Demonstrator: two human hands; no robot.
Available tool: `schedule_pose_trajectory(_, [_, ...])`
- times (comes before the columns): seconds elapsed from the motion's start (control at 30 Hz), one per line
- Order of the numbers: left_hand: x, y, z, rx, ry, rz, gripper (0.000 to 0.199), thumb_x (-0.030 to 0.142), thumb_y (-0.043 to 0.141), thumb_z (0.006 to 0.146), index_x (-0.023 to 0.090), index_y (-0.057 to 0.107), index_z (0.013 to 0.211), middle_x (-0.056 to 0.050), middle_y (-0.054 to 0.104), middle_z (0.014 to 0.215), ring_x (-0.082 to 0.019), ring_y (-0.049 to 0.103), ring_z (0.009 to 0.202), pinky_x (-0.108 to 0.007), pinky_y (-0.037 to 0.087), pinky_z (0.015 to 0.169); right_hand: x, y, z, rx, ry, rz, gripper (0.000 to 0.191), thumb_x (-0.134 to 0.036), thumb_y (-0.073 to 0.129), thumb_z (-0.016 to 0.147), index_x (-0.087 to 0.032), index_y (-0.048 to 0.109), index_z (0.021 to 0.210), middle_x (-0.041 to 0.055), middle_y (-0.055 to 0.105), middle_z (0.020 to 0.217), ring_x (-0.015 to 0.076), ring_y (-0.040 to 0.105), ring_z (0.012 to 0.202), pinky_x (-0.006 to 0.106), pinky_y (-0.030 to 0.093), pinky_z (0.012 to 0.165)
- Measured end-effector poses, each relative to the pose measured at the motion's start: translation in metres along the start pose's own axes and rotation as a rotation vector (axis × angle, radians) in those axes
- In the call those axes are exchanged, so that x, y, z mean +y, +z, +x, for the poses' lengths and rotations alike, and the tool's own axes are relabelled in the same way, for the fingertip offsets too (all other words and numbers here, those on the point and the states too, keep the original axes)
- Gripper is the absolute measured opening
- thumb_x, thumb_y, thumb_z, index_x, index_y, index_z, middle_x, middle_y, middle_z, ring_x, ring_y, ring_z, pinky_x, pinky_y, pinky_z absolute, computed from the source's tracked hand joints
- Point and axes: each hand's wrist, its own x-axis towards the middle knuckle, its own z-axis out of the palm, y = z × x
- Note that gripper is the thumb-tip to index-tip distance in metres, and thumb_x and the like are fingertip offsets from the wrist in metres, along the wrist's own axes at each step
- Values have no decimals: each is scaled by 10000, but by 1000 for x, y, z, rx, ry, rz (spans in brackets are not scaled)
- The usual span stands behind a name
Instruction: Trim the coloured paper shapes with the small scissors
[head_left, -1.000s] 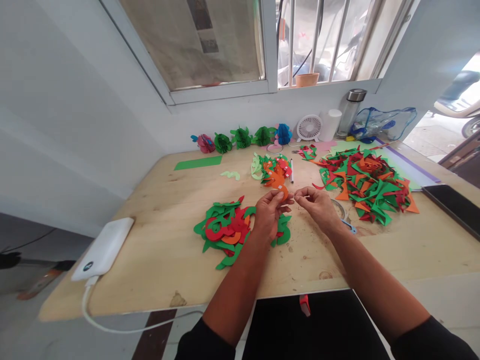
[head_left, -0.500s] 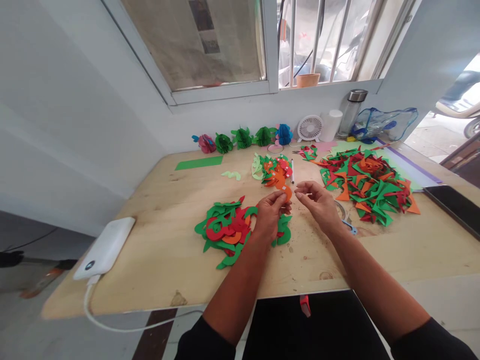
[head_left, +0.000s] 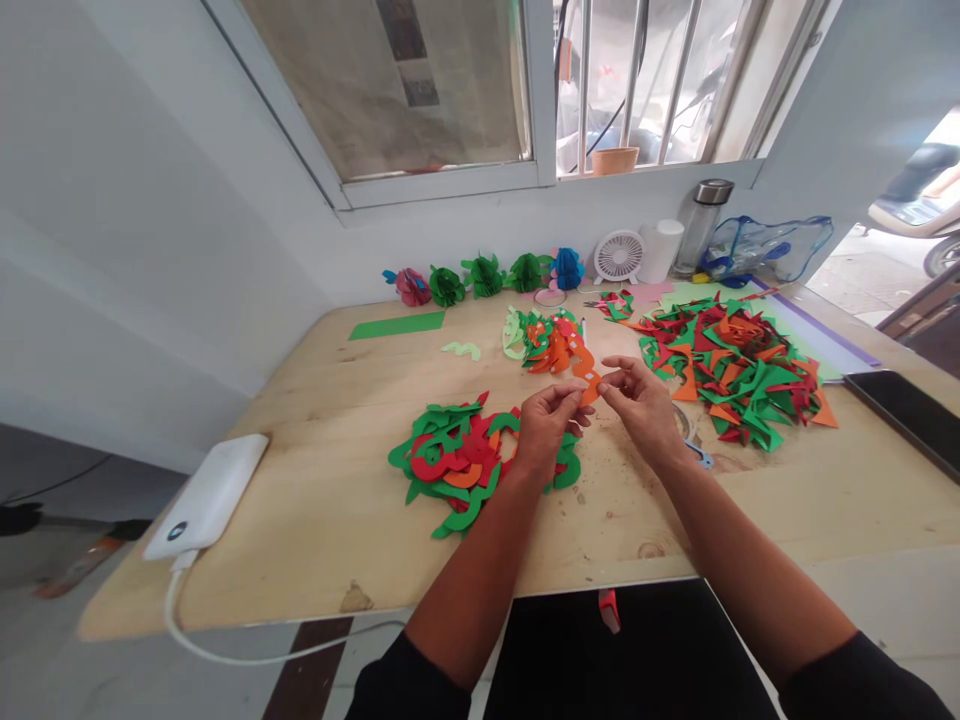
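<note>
A wavy orange paper cutout with small pale squares on it is held between both hands over the table. My left hand pinches its lower left edge between thumb and fingers. On the other side my right hand is closed at its right edge, thumb and fingertips on the paper. Just behind lies a small heap of green, orange and red cutouts. Left of my left hand spreads a pile of curved green and red cutouts, partly covered by my forearm. A roll of tape lies beside my right wrist.
Paper scraps are heaped at the right, with a phone beyond. Folded paper figures, a small fan and a bottle line the wall. A white power bank with a cable lies at the left edge.
My right hand has moved left and closed on the orange cutout, which half a second ago only my left hand held. The cutout has shifted slightly right and turned.
</note>
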Motion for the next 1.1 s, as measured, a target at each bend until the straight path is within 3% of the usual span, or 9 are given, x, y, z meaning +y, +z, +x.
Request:
schedule_pose_trajectory(0.2, [-4,-2,1,-52,-31,-2,266,347,722,629,137,621,758,-37,674,659,-97,573,509,-200,417,468,0,-1,2,40,4,11,322,-325,645,686,-199,562,971,-18,590,688,127,524,605,268,381,553])
schedule_pose_trajectory(0.6, [-5,-3,2,-43,-77,-34,300,335,749,586,130,610,755,-53,681,676,-103,577,510,-203,415,462,0,-1,1,74,4,2,311,-343,645,680,-199,567,944,-20,586,687,123,492,584,268,360,544])
schedule_pose_trajectory(0.83, [-2,-4,3,35,-36,-37,270,323,724,601,131,600,745,-47,676,660,-93,567,498,-192,414,452,1,-2,1,142,-34,-1,206,-354,614,729,-199,584,862,15,616,773,147,553,691,277,407,610])
schedule_pose_trajectory(1.1, [2,-4,4,86,-12,58,176,269,672,627,138,592,712,-33,666,638,-91,560,489,-190,421,440,-6,-2,-2,-27,-121,-205,172,-365,573,776,-208,609,717,70,651,978,201,585,894,310,433,688])
